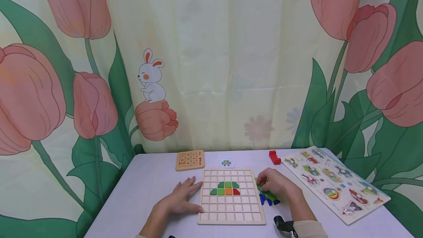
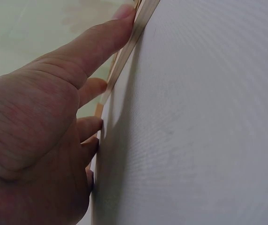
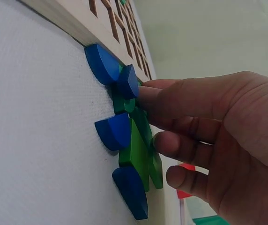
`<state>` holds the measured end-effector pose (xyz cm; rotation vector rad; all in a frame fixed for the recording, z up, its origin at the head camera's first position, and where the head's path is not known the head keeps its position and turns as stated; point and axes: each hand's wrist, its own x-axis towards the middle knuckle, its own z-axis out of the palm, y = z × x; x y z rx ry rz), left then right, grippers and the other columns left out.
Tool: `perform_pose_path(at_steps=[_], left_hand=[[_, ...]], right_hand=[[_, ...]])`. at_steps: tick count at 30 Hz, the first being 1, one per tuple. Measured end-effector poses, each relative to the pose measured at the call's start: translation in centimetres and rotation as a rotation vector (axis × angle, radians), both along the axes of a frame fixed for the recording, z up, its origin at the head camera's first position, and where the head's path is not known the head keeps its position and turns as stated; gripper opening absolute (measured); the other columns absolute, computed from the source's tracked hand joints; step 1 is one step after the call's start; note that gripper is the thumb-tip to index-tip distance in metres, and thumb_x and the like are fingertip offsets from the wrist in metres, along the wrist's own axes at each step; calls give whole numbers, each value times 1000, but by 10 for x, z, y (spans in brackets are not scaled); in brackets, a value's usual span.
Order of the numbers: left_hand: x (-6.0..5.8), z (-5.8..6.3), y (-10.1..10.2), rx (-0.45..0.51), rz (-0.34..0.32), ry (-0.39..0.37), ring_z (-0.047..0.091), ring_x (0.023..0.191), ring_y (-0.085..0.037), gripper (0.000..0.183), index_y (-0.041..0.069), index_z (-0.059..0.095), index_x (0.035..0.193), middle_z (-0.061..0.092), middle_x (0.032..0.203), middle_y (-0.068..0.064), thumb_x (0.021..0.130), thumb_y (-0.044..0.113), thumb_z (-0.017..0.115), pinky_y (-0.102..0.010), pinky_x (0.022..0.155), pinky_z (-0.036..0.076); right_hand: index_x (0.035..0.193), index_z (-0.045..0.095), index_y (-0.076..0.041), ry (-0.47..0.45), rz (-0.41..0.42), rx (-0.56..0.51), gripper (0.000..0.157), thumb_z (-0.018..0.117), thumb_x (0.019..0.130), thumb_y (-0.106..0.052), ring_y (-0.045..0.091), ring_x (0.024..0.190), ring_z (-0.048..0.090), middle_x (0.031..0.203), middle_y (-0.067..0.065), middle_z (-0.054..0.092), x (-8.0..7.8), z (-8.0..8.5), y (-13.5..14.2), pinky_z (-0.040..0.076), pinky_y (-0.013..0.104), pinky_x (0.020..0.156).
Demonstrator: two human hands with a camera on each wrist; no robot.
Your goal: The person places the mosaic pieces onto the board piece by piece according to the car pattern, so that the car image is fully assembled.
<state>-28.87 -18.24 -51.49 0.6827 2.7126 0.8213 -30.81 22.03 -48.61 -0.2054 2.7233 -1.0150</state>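
Observation:
A wooden grid board (image 1: 219, 216) lies before me, with green, orange and red pieces (image 1: 228, 191) set in two rows of its cells. My left hand (image 1: 180, 197) rests at the board's left edge, fingers spread, its thumb touching the frame (image 2: 124, 56). Beside the right edge lies a pile of blue pieces (image 3: 113, 131) and green pieces (image 3: 135, 152). My right hand (image 1: 275, 183) reaches down into the pile, thumb and index finger drawn together. Their tips are hidden behind a blue piece (image 3: 128, 82), so I cannot tell whether they pinch something. The other fingers are bent close over green pieces.
A small card (image 1: 226, 162) with a coloured grid picture lies behind the board. To its left is a wooden number-tile tray (image 1: 190, 160). A red block (image 1: 274, 157) stands at the back right, near a large picture puzzle board (image 1: 325, 179). A curtain (image 1: 205, 120) hangs behind the table.

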Motion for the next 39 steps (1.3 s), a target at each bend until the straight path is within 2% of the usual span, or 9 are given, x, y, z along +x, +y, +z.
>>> perform_pose_path(at_steps=[13,22,30,39], left_hand=[[0,-2,-2,-3,1,8,15,161,-43,98,19,44,160,24,171,-21,80,61,83,-68,128,5],[-1,-4,-2,-3,-1,10,14,161,-43,98,20,43,160,23,172,-21,80,62,82,-68,128,5],[-2,-5,-1,-3,9,5,14,161,-42,99,21,44,159,24,172,-20,79,62,83,-68,128,5],[-1,-3,-1,0,6,-2,14,161,-43,98,20,44,160,24,171,-21,79,61,83,-68,128,5]], right_hand=[[94,76,-14,1,-13,-14,16,79,87,-1,19,87,56,88,3,63,2,0,0,51,33,75],[92,70,-14,-2,32,-25,15,77,89,0,19,86,56,84,5,60,2,-1,-1,48,32,73],[92,70,-15,2,21,-7,15,77,89,-2,19,85,55,85,5,60,2,-2,-2,48,33,72],[95,66,-15,-32,47,-7,15,75,92,-3,19,86,56,85,6,58,2,-3,-2,48,32,71]])
